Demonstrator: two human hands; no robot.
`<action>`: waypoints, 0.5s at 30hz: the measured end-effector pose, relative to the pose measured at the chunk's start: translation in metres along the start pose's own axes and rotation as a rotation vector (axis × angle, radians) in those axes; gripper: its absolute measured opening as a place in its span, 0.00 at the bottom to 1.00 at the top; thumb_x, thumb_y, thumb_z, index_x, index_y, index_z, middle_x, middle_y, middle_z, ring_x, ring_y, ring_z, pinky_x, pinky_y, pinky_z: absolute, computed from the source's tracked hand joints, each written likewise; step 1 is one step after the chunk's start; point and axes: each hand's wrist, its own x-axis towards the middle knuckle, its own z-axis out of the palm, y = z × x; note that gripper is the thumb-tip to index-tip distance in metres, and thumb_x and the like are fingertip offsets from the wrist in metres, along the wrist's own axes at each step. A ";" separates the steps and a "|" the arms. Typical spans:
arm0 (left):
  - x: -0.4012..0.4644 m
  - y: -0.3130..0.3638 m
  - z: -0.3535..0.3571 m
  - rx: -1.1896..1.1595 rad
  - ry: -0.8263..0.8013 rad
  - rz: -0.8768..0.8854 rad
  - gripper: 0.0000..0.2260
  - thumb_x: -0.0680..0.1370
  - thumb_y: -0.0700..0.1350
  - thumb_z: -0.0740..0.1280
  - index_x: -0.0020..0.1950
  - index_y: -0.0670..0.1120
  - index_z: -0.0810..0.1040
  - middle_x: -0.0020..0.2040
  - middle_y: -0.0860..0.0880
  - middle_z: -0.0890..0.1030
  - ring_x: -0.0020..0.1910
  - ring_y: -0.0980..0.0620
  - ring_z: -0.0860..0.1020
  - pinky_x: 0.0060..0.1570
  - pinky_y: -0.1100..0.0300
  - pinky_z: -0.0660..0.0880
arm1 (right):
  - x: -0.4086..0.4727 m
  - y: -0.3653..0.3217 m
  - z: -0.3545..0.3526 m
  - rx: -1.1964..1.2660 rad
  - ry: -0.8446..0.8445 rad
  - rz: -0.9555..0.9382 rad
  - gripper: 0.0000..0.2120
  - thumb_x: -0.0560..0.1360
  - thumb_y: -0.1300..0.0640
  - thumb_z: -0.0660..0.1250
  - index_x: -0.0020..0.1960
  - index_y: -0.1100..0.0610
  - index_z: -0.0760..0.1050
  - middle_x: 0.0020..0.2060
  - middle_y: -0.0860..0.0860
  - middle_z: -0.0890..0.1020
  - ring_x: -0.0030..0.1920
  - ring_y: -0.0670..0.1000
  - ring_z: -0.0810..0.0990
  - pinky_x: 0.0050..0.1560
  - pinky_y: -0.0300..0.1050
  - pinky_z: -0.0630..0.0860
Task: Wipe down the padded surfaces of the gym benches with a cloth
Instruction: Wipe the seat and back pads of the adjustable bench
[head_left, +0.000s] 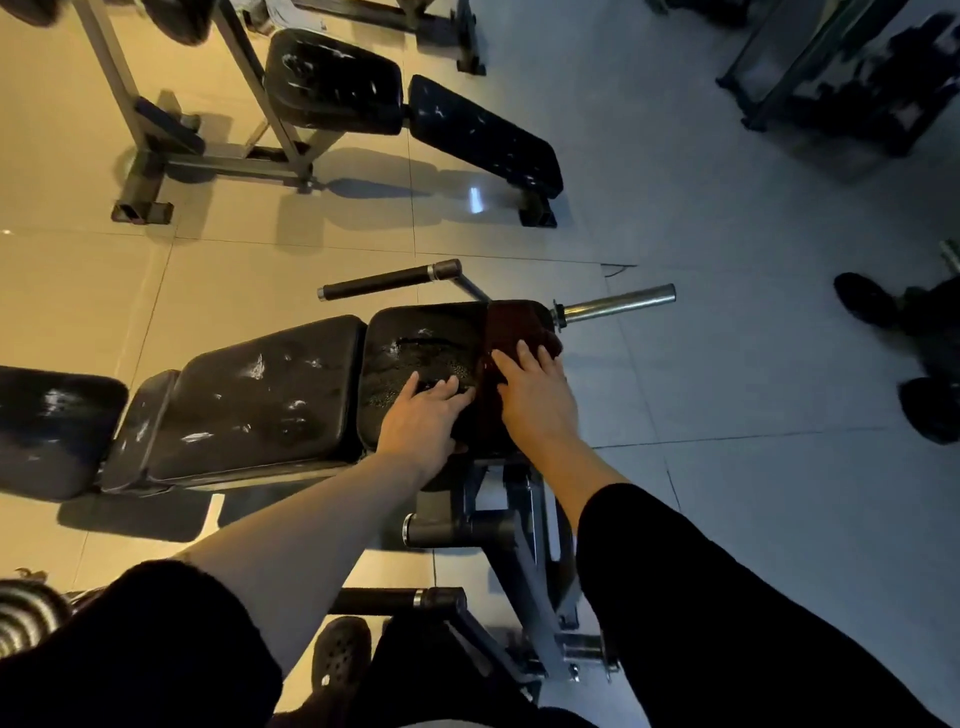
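Observation:
A black padded gym bench (260, 400) runs across the middle of the view, its worn pads streaked with white scuffs. Its seat pad (415, 338) at the right end looks wet and speckled. A dark maroon cloth (517, 325) lies spread over the right edge of that seat pad. My right hand (537, 395) presses flat on the cloth with straight fingers. My left hand (423, 421) rests flat on the seat pad just left of the cloth, its fingertips at the cloth's edge.
A second black bench (483, 135) stands farther back on the tiled floor. A steel weight peg (618, 304) and a black handle bar (384, 280) stick out by the seat. Another person's dark shoes (872, 304) are at the right. My shoe (340, 654) is below.

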 end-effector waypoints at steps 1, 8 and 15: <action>0.000 0.000 0.000 0.007 -0.010 0.001 0.32 0.79 0.46 0.65 0.78 0.53 0.52 0.79 0.49 0.54 0.77 0.51 0.55 0.76 0.50 0.41 | -0.008 0.002 0.000 -0.006 0.001 -0.015 0.22 0.83 0.53 0.56 0.76 0.48 0.59 0.77 0.55 0.60 0.77 0.59 0.55 0.77 0.54 0.50; -0.001 0.001 0.004 -0.016 -0.019 -0.023 0.33 0.79 0.51 0.65 0.78 0.54 0.51 0.79 0.50 0.52 0.77 0.52 0.54 0.75 0.50 0.40 | -0.032 0.019 0.004 -0.081 0.040 -0.054 0.22 0.82 0.52 0.56 0.76 0.49 0.61 0.75 0.54 0.64 0.76 0.58 0.58 0.76 0.56 0.48; -0.006 0.004 0.005 -0.037 0.000 -0.039 0.31 0.79 0.44 0.63 0.78 0.53 0.51 0.79 0.49 0.51 0.77 0.52 0.52 0.75 0.49 0.40 | 0.006 0.002 -0.010 0.060 -0.024 -0.065 0.21 0.81 0.56 0.59 0.74 0.52 0.64 0.76 0.55 0.61 0.77 0.58 0.53 0.77 0.54 0.51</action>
